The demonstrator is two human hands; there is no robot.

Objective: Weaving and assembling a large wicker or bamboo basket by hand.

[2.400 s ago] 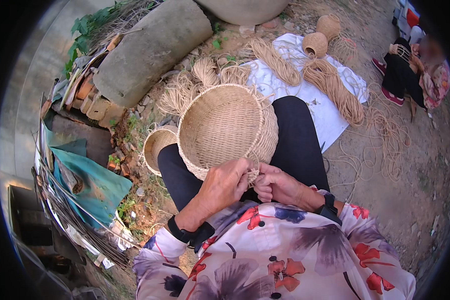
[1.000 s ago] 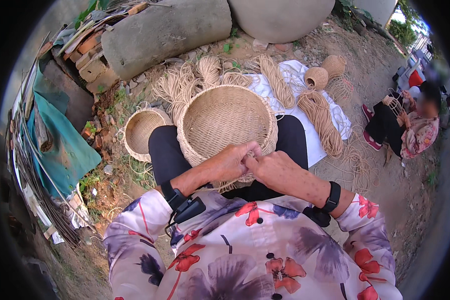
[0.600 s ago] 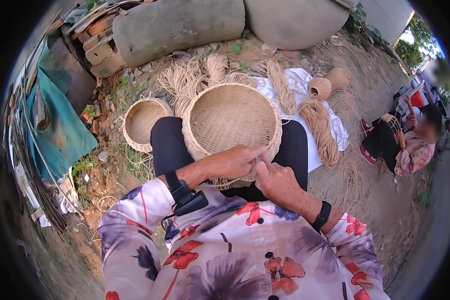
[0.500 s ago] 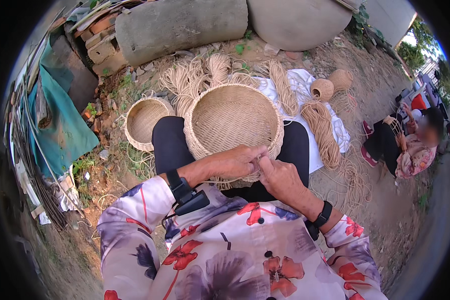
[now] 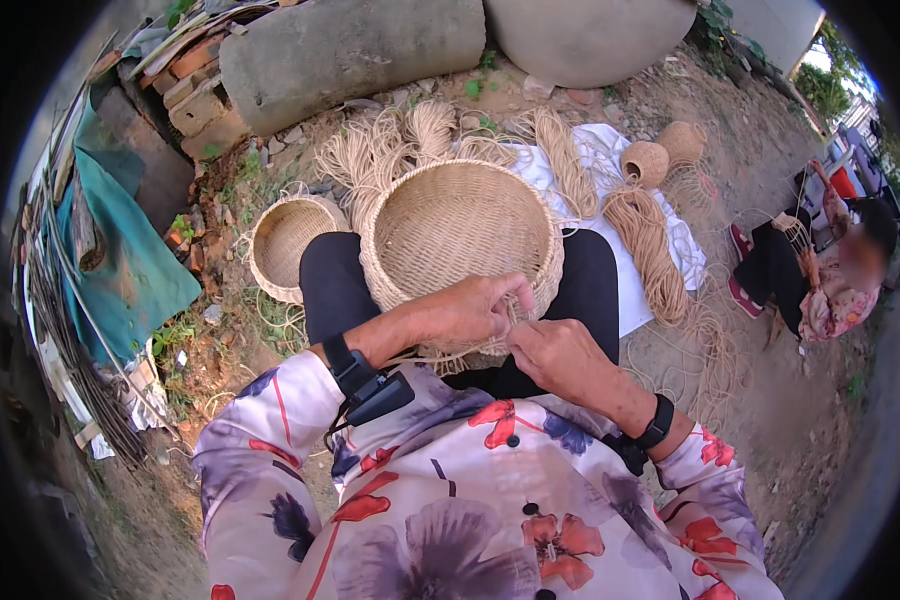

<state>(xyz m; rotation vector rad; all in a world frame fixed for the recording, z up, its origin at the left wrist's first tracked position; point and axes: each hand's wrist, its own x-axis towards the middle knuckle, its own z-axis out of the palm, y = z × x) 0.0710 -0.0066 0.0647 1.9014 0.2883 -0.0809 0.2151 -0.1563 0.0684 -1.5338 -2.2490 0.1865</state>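
Observation:
A large round woven basket point(image 5: 460, 225) of pale twisted cord rests between my knees, its open mouth facing up. At its near right rim my left hand point(image 5: 478, 308) is closed in a pinch, fingers curled over the edge on a pale cord point(image 5: 440, 354). Close beside it, my right hand point(image 5: 560, 350) is also pinched, just outside the rim, with fingertips together on the cord. The exact spot where cord and fingertips meet is mostly hidden by the fingers.
A smaller basket point(image 5: 292, 245) sits by my left knee. Several cord bundles point(image 5: 645, 245) lie ahead and on a white cloth point(image 5: 685, 262), near two small round woven pots point(image 5: 644, 163). A seated person point(image 5: 835, 265) holds weaving at the right. Green tarp point(image 5: 135, 260) hangs left.
My right hand has drawn slightly down and right, away from the left. The left hand's fingers have lifted a little at the rim. The other person's arm has shifted.

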